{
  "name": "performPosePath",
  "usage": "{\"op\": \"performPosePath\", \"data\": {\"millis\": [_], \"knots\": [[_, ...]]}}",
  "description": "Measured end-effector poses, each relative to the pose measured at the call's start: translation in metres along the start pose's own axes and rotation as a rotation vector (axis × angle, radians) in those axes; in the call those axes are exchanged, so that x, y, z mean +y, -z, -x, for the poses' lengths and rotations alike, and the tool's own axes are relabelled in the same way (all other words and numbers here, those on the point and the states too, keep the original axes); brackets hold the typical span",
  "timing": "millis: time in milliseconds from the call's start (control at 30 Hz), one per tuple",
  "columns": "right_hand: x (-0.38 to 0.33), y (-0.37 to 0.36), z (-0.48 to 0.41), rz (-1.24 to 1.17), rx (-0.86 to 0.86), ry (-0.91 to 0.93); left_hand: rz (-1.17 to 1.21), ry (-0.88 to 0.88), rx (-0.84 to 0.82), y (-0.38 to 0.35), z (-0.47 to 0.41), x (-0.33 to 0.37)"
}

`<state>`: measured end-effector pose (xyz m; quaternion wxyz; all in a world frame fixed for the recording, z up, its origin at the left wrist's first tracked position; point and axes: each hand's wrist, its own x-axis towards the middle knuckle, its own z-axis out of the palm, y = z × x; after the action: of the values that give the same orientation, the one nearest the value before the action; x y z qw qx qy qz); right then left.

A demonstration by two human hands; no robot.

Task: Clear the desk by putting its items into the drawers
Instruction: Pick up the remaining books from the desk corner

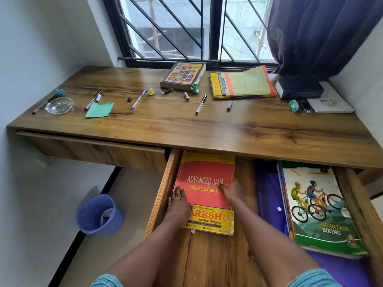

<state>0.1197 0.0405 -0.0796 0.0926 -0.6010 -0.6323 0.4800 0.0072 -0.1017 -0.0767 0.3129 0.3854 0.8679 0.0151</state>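
A red and yellow "Advanced Java" book (205, 191) lies flat in the left part of the open drawer (162, 195) under the desk (186, 127). My left hand (178, 204) grips its left edge and my right hand (231, 191) holds its right edge. A "Mountain Biking" book (319, 210) lies on a purple folder (267, 195) in the drawer's right part. On the desk lie a thick book (183, 75), a yellow-green book (242, 83), a dark dictionary (298, 89), a white notebook (331, 103), several pens such as a blue one (138, 99), and a glass bowl (59, 105).
A green note (99, 110), small batteries and crumpled paper balls are scattered on the desk. The left drawer (93, 150) is closed. A blue bin (100, 214) stands on the floor at the left. Window bars and a dark curtain (315, 36) are behind.
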Motion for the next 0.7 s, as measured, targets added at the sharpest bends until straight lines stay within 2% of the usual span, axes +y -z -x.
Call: {"op": "performPosePath", "data": {"millis": [133,267,400,533,700], "knots": [[-0.012,-0.001,0.012,0.266,-0.002,-0.069,-0.03,0.044,-0.072,0.008,0.018,0.006],[-0.027,-0.007,0.039,0.37,-0.031,-0.071,0.092,-0.001,0.054,0.025,0.037,0.009],[-0.038,-0.024,0.062,0.447,-0.038,0.041,0.154,-0.146,0.253,0.052,0.051,0.009],[-0.06,-0.037,0.08,0.509,-0.005,0.204,0.192,-0.205,0.338,0.08,0.055,0.002],[-0.112,-0.045,0.085,0.47,0.149,0.312,0.18,-0.248,0.407,0.123,0.044,-0.017]]}}
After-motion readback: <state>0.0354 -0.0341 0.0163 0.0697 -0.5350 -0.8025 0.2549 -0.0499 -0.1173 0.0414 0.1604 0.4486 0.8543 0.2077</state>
